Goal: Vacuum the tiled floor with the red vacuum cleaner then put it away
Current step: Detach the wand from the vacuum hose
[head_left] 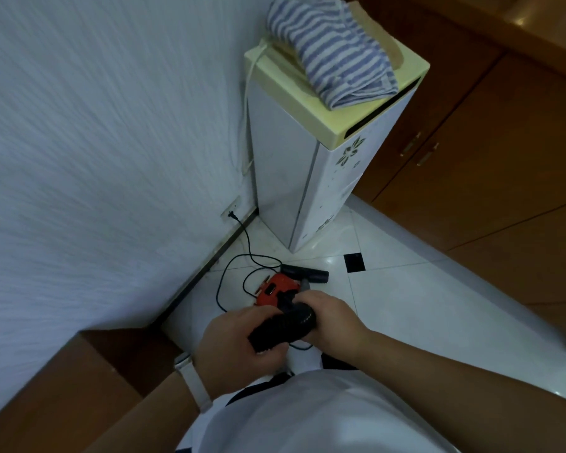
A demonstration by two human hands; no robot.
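The red vacuum cleaner (273, 291) stands upright below me, seen from above, its dark floor nozzle (304, 274) resting on the white tiled floor (406, 289). Both hands hold its black handle (285, 328). My left hand (234, 346) grips the near end of the handle; a white watch strap is on that wrist. My right hand (332, 322) wraps around the far, thicker end. The black power cord (239, 259) loops over the tiles and its plug sits in a wall socket (231, 210).
A tall white and cream appliance (301, 165) with a striped towel (334, 53) on top stands in the corner. Brown wooden cabinets (471, 165) run along the right. A brown cabinet (62, 387) is at the lower left, against the white wall (95, 142).
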